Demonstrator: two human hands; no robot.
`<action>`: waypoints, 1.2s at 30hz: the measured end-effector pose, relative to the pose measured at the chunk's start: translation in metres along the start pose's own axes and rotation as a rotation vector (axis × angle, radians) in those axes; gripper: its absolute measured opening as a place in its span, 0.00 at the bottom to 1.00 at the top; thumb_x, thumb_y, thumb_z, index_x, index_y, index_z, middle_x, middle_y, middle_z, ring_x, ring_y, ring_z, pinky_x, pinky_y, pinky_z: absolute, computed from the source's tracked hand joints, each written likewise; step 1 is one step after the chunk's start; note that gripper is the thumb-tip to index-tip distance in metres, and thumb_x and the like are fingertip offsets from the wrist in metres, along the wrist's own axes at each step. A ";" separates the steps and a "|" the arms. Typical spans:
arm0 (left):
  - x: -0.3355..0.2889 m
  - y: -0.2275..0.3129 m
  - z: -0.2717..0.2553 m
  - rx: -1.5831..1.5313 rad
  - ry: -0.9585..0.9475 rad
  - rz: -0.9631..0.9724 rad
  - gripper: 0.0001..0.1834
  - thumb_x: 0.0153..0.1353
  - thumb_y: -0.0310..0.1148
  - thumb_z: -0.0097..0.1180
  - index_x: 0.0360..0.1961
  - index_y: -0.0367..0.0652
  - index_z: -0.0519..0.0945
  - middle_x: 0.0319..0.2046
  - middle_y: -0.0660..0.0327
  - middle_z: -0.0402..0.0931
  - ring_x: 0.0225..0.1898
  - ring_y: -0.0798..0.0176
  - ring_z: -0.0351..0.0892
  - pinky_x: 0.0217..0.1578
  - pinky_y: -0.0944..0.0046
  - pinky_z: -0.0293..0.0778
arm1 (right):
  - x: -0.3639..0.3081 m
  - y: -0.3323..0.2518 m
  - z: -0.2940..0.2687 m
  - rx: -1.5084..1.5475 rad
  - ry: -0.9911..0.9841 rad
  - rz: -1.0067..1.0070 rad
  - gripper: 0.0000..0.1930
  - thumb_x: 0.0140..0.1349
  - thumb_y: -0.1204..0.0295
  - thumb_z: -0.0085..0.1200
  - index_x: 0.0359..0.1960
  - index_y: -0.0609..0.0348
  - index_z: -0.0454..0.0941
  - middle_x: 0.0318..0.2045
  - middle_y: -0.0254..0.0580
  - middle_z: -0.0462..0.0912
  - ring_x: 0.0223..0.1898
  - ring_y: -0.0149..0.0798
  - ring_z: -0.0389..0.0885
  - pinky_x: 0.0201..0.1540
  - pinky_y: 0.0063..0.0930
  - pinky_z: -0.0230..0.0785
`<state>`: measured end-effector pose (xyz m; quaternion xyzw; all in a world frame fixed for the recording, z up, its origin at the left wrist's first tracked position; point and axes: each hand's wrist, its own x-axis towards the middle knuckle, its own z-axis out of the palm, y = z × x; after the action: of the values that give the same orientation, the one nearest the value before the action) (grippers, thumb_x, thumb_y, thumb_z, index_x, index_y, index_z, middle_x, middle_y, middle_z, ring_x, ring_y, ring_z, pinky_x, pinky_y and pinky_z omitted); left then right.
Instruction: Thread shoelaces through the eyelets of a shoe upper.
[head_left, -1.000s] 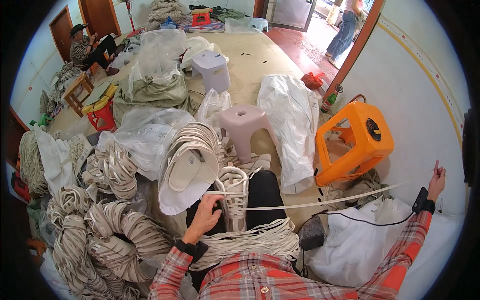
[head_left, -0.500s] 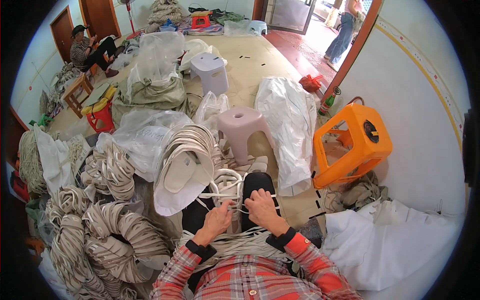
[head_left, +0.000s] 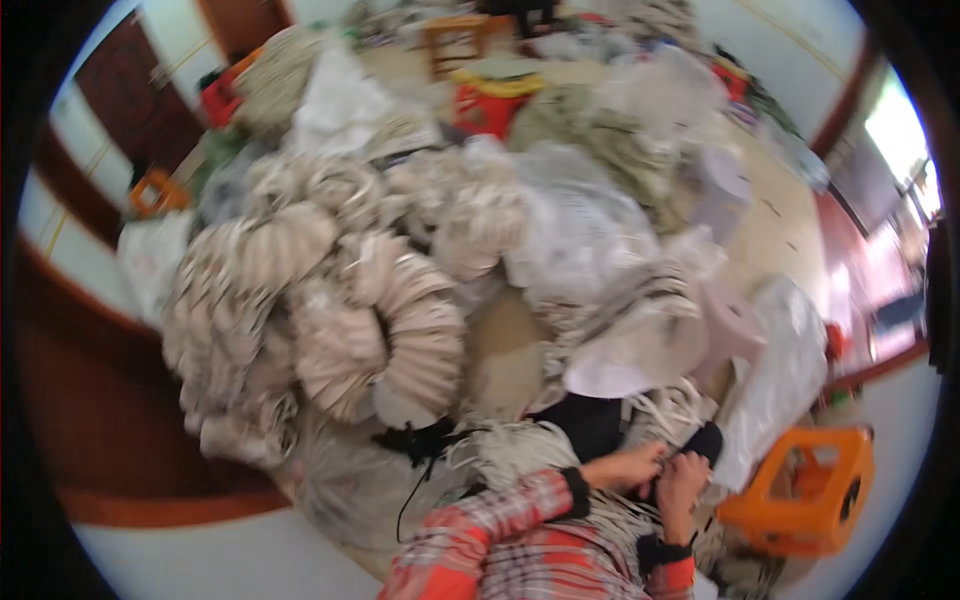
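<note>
Low at the right of centre, my two hands are close together over a beige shoe upper (head_left: 672, 408) with pale laces, between my dark-clad knees. My left hand (head_left: 632, 466) is closed, fingers bent at the near end of the upper. Beside it, my right hand (head_left: 686, 480) is closed too. A white shoelace ran through the fingers a moment ago; motion blur now hides most of it. Bundles of loose pale laces (head_left: 515, 450) lie across my lap. Just beyond my knees leans a stack of beige shoe uppers (head_left: 640, 335).
Thick coils of stacked uppers (head_left: 420, 330) cover the floor at left, with clear plastic bags (head_left: 575, 215) beyond. A pink stool (head_left: 730, 325), a white woven sack (head_left: 770, 355) and an orange stool (head_left: 785, 515) stand or lie to the right. A brown door (head_left: 135, 85) is far left.
The view has swung left, so my hands and the stools sit farther right in it and the coils fill the middle. My hands have drawn closer together at the upper.
</note>
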<state>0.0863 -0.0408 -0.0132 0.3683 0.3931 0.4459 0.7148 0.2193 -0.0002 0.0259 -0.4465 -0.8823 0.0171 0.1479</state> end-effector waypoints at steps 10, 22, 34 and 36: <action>-0.020 0.009 -0.032 0.492 0.038 0.030 0.19 0.51 0.25 0.43 0.47 0.41 0.68 0.19 0.51 0.75 0.21 0.53 0.78 0.19 0.57 0.70 | 0.007 -0.020 -0.001 0.153 -0.267 0.055 0.05 0.48 0.78 0.47 0.28 0.63 0.69 0.25 0.49 0.71 0.29 0.50 0.69 0.33 0.41 0.59; 0.003 0.034 -0.062 1.198 0.039 0.497 0.12 0.52 0.35 0.45 0.23 0.39 0.78 0.21 0.49 0.75 0.24 0.49 0.77 0.24 0.52 0.71 | 0.012 -0.047 0.029 0.304 -0.083 0.151 0.05 0.45 0.80 0.46 0.27 0.64 0.66 0.27 0.54 0.70 0.31 0.56 0.69 0.33 0.44 0.60; -0.036 0.097 -0.042 1.696 0.037 0.397 0.10 0.47 0.25 0.53 0.31 0.36 0.69 0.22 0.57 0.73 0.24 0.63 0.77 0.19 0.69 0.70 | -0.004 -0.010 -0.020 0.168 -0.018 -0.136 0.08 0.47 0.66 0.57 0.24 0.56 0.76 0.26 0.38 0.69 0.33 0.42 0.66 0.36 0.33 0.58; -0.037 0.099 -0.043 1.187 0.037 0.090 0.09 0.49 0.26 0.52 0.32 0.36 0.69 0.21 0.60 0.72 0.23 0.67 0.75 0.20 0.70 0.69 | -0.002 -0.005 -0.028 0.188 -0.123 -0.102 0.08 0.47 0.65 0.57 0.23 0.56 0.77 0.25 0.39 0.69 0.33 0.42 0.66 0.36 0.33 0.58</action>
<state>0.0030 -0.0347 0.0643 0.7135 0.5717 0.1860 0.3599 0.2248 -0.0076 0.0525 -0.3831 -0.9059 0.1193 0.1354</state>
